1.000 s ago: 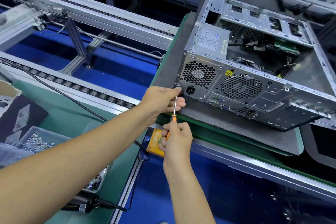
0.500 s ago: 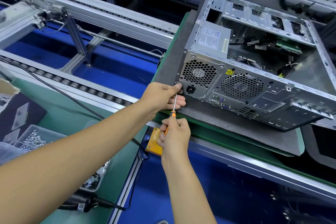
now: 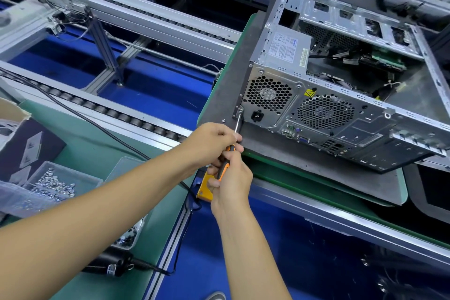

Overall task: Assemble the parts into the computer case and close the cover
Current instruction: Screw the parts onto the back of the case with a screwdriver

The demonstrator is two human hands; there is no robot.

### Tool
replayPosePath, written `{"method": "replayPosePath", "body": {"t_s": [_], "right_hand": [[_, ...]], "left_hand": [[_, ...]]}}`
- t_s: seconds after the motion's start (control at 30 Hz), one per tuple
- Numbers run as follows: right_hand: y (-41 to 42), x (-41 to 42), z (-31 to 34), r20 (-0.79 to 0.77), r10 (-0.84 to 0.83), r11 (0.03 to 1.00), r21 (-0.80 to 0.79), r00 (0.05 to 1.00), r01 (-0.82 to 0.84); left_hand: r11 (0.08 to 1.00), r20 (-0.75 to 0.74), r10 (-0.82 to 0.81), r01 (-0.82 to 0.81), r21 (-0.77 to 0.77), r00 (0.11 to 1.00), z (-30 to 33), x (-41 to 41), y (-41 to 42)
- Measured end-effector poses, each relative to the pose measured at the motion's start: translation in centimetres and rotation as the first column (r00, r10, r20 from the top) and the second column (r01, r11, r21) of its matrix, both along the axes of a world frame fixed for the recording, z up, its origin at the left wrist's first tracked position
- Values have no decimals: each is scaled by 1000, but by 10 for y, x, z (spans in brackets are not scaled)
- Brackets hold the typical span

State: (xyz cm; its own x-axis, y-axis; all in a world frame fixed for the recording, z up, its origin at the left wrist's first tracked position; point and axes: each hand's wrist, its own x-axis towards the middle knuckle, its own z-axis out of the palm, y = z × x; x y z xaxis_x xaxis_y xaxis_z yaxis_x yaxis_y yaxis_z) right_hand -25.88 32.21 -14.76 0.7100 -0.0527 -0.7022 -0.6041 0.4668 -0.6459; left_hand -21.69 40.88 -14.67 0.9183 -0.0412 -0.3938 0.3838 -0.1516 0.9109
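computer case: open side up, on grey mat on desk | right hand: fingers grip screwdriver, tip at case's rear lower-left corner | left hand: fingers curled round screwdriver shaft

Right hand grips screwdriver handle; left hand pinches shaft just above. Tip on screw at computer case rear corner, beyond the fingers.
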Motion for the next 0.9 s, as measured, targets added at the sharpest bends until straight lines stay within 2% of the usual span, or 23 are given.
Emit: {"method": "replayPosePath", "body": {"t_s": [0.17,0.4,0.47,0.53,0.57,0.6,0.63,0.67,0.7,0.73,0.77,0.8,0.87,0.9], "right_hand": [[7,3,-1,5,29,1000,5,1000,-29],[13,1,-6,-19,0,1000,-15,1000,0],[13,-2,-5,-22,15,986,-167,1000,-18],[8,-9,2,30,-12,862,-506,999,25],[1,-12,13,197,-5,758,-639,980,132],[-9,-12,30,426,57,652,-700,903,289],[-21,-6,49,622,157,554,-698,767,453],[-34,9,69,741,260,468,-658,619,590],[-48,32,90,789,354,388,-612,502,689],[-61,63,111,783,450,314,-589,430,745],[-71,95,131,734,542,251,-607,410,754],[-78,127,147,633,638,195,-683,439,703],[-83,176,160,309,814,75,-895,492,439],[-84,193,156,140,869,3,-961,475,278]], "left_hand": [[986,84,-4,-10,167,996,-7,-6,2],[971,162,6,-44,233,987,-5,-8,0],[975,180,34,-72,211,983,-6,-9,-3],[979,189,67,-101,177,980,-5,-10,-7],[983,182,90,-116,141,979,-4,-11,-9],[989,157,115,-128,77,981,-4,-11,-11],[990,118,138,-139,-2,983,-4,-13,-13],[989,85,146,-142,-52,986,-3,-14,-14],[988,72,145,-141,-59,987,-3,-15,-15],[989,70,142,-139,-47,987,-3,-16,-15],[989,68,142,-140,-42,988,-3,-17,-16],[988,58,147,-144,-53,987,-2,-17,-17],[982,24,159,-156,-108,987,-1,-16,-21],[977,6,165,-163,-137,986,-1,-16,-23]]}}
